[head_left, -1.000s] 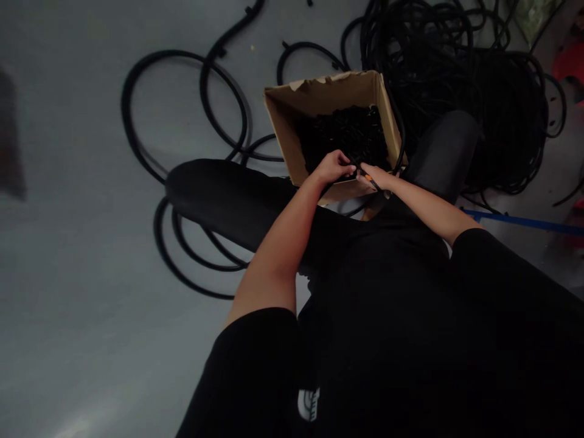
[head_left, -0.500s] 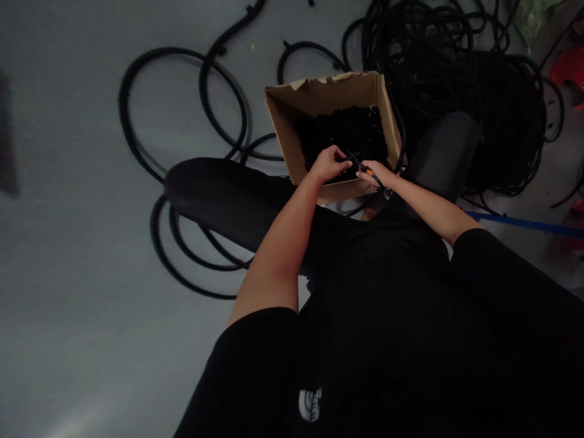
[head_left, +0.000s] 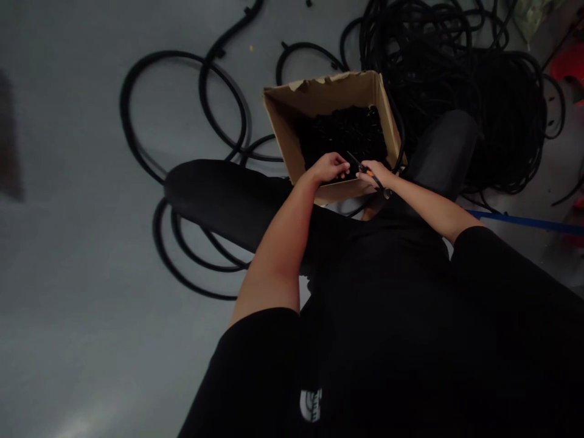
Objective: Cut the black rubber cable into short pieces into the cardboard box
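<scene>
An open cardboard box (head_left: 281,131) stands between my knees, with many small black pieces (head_left: 349,131) inside it. Over its near edge my right hand (head_left: 376,173) is closed round scissors (head_left: 368,172) with black and orange handles, their dark blades pointing up and left. My left hand (head_left: 331,167) is just left of the blades, its fingers curled together in a pinch. Whatever lies in those fingers is too dark and small to make out.
A big tangle of black hose or cable (head_left: 502,121) lies right of the box. Loose black loops (head_left: 125,115) spread over the grey floor (head_left: 68,255) on the left. A blue strip (head_left: 529,222) and red objects (head_left: 568,64) are at the far right.
My left hand has shifted slightly down, a little away from the scissor blades. The right hand with the scissors has hardly moved.
</scene>
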Action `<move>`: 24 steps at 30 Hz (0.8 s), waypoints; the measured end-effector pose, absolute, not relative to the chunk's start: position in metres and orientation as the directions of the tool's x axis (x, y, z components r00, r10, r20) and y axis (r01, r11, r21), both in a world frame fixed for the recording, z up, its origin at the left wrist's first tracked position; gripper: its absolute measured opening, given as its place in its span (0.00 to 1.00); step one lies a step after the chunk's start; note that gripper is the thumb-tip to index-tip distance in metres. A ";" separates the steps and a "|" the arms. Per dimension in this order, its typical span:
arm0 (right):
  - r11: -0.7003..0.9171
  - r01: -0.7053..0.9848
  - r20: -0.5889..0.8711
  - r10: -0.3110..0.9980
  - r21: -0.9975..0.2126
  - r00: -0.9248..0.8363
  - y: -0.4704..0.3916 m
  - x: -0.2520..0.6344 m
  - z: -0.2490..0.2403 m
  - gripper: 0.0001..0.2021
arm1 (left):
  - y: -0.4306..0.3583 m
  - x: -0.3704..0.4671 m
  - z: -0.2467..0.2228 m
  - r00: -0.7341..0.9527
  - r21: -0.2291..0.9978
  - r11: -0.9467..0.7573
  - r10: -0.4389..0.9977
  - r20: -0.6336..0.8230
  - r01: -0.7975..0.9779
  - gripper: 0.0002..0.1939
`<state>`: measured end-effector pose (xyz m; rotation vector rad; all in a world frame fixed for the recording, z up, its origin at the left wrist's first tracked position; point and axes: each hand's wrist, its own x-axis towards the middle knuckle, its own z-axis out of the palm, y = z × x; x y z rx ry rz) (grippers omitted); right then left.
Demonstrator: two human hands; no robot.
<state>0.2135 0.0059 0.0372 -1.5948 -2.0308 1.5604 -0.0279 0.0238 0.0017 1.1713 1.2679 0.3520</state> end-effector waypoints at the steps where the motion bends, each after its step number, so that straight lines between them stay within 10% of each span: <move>1: -0.119 0.643 -0.492 0.752 -0.756 -0.439 0.006 0.213 0.038 0.12 | 0.023 -0.027 0.000 0.342 0.823 0.426 0.762 -0.550 0.376 0.13; 10: -0.372 0.550 -0.611 0.710 -0.748 -0.350 0.008 0.207 0.032 0.14 | 0.019 -0.025 0.004 0.245 0.865 0.401 0.845 -0.476 0.300 0.20; 19: -0.174 0.664 -0.573 0.688 -0.727 -0.446 0.009 0.214 0.030 0.10 | 0.023 -0.025 0.011 0.188 0.807 0.368 0.849 -0.494 0.461 0.07; 24: -0.105 0.654 -0.529 0.688 -0.749 -0.496 0.004 0.213 0.026 0.10 | 0.018 -0.020 -0.002 0.196 0.784 0.471 0.793 -0.577 0.405 0.18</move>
